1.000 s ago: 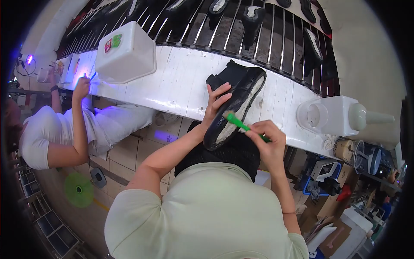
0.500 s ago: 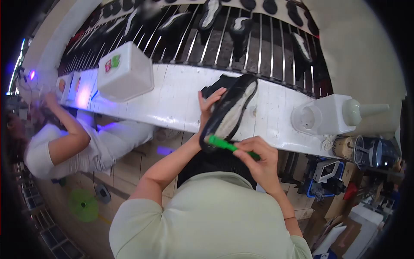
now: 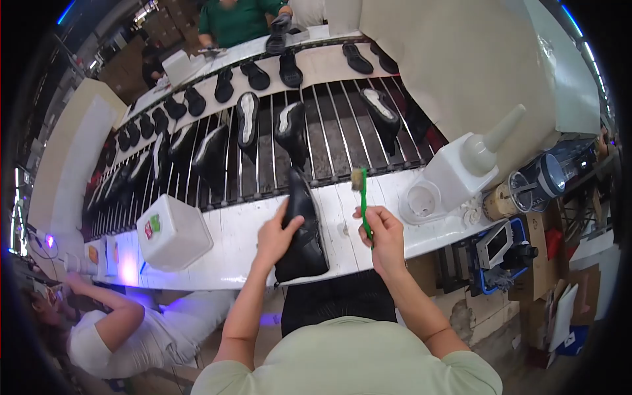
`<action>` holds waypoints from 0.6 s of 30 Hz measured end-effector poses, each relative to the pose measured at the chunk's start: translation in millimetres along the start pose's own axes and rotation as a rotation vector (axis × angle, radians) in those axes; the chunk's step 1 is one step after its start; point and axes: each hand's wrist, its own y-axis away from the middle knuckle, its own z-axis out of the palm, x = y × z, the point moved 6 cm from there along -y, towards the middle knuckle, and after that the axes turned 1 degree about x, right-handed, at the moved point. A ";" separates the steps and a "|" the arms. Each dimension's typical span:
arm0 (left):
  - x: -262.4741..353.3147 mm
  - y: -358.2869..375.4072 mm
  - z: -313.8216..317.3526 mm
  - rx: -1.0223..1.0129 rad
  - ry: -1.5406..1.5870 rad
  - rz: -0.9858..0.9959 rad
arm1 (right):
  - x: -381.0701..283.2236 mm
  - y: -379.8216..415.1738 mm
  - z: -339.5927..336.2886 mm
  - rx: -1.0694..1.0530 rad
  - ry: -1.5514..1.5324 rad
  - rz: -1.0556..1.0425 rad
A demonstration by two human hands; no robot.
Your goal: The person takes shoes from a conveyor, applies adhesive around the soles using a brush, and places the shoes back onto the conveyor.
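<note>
Hands, two, bare. Left hand [image 3: 275, 238]: fingers wrapped over the side of one black shoe [image 3: 301, 232], gripping it; the shoe rests on the white ledge [image 3: 237, 243] with its toe pointing away toward the conveyor, just left of the right hand. Right hand [image 3: 384, 236]: closed in a pinch around the handle of one green brush [image 3: 363, 201], held upright with the pale bristle head at the top, beside the shoe and not touching it.

Shoe: smooth black upper, matte, long and narrow; the sole does not show.

Brush: one, thin straight plastic handle, small tufted head.

Ledge: one, painted white boards, scuffed and stained, curving in the wide lens.

Conveyor [image 3: 342, 141]: one, parallel metal rods over a dark bed. On it about eight black shoes [image 3: 247, 122], several lying on their sides with whitish soles showing. On the pale strip beyond, a row of about a dozen more black shoes, small in view; exact count cannot be told.

White jugs: two, translucent plastic, boxy. One [image 3: 172, 232] left of the shoe, with a red and green label. One [image 3: 461, 164] right of the brush, with a tapered spout and a round opening on its face.

Clear cup [image 3: 536, 181]: one, cylindrical, dark lidded, at the right.

Other people: two. One in white [image 3: 118, 332] at lower left under purple light; one in green [image 3: 240, 20] at the far end of the line.
</note>
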 end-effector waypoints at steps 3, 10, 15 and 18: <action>-2.0 11.9 16.9 -0.121 0.073 0.153 | 10.3 -47.5 -19.7 0.123 0.032 -0.167; 7.0 67.2 22.4 -0.237 -0.563 0.224 | 44.6 -167.2 -71.5 0.485 0.419 -0.598; 18.0 63.0 12.8 -0.163 -0.245 0.276 | 56.1 -173.3 -75.9 0.554 0.625 -0.616; 21.7 52.5 11.0 -0.090 0.131 0.258 | 58.3 -176.6 -81.1 0.564 0.611 -0.612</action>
